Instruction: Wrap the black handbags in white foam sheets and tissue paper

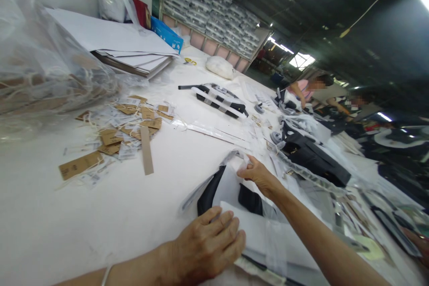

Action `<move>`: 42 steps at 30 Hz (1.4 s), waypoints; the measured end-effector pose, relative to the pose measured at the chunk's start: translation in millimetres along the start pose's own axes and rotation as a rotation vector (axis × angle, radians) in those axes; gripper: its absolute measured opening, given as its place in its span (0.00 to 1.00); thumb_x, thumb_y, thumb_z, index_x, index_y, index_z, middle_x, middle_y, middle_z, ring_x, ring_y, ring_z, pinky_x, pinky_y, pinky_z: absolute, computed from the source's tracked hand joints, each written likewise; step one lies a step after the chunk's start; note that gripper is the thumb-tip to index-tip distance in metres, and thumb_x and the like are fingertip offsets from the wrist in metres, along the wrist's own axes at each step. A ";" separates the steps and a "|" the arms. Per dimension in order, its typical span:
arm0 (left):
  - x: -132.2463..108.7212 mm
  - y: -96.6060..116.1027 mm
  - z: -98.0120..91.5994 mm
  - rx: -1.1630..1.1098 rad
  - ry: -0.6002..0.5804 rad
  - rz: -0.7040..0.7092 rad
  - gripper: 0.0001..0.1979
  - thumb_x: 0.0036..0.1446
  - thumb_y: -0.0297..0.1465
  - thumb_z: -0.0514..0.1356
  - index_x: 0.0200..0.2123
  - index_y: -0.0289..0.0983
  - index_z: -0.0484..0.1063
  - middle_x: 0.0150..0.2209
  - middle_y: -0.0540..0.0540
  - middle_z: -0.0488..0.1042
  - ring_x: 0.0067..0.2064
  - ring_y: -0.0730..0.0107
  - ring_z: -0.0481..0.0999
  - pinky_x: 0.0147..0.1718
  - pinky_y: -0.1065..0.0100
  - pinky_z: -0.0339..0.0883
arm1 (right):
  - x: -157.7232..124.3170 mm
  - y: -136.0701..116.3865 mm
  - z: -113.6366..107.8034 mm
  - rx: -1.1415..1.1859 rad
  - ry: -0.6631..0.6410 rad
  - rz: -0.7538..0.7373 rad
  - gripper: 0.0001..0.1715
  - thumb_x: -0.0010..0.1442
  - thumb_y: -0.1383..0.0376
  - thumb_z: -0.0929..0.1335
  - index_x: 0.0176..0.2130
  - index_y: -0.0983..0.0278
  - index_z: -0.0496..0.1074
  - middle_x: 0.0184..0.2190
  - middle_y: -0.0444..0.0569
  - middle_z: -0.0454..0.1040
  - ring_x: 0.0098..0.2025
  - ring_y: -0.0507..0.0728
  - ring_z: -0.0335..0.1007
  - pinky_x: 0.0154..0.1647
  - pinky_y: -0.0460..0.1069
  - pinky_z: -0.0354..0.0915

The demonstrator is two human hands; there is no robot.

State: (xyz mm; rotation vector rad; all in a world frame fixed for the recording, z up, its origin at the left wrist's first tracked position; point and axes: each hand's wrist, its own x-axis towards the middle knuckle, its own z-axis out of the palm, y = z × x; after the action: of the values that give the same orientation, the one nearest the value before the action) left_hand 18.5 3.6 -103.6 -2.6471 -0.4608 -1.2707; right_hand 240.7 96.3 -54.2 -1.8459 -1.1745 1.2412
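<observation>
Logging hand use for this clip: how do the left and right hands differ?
The left hand rests across the plastic-wrapped bundle, while the right hand pinches the clear plastic at its far end. The left hand wears a pale wristband; the right hand shows none. Both touch the same bundle.

Print on the brown tags (111, 137) is too blurred to read

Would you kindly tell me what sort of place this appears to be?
Probably a factory or workshop packing area: brown tags lie heaped on a large white table, with tall stacks of packages behind.
</observation>
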 end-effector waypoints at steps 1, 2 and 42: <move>-4.1 0.6 3.6 0.003 -0.010 0.002 0.11 0.66 0.26 0.54 0.49 0.35 0.74 0.48 0.42 0.77 0.51 0.64 0.75 0.54 0.60 0.70 | -4.3 -1.5 0.4 0.011 -0.008 -0.023 0.54 0.38 0.66 0.74 0.62 0.68 0.58 0.25 0.38 0.72 0.27 0.52 0.66 0.30 0.46 0.61; -7.8 0.9 6.5 0.004 -0.022 0.005 0.12 0.66 0.26 0.54 0.49 0.35 0.73 0.49 0.42 0.76 0.51 0.64 0.75 0.55 0.59 0.69 | -9.1 -3.0 1.3 0.012 -0.009 -0.050 0.53 0.38 0.65 0.74 0.62 0.68 0.58 0.24 0.37 0.71 0.27 0.51 0.66 0.30 0.47 0.61; -13.4 -1.4 14.1 -0.307 -0.038 -0.211 0.12 0.62 0.25 0.57 0.49 0.36 0.68 0.47 0.42 0.77 0.52 0.64 0.75 0.55 0.59 0.69 | -126.5 35.4 27.7 -0.780 0.272 -1.059 0.12 0.68 0.62 0.65 0.38 0.60 0.78 0.31 0.48 0.81 0.32 0.54 0.77 0.37 0.48 0.70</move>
State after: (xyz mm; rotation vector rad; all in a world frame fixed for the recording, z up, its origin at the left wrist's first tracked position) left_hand 20.4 6.1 -122.9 -2.9443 -0.6091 -1.4593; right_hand 205.9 -33.1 -46.2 -1.3414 -2.2075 -0.0862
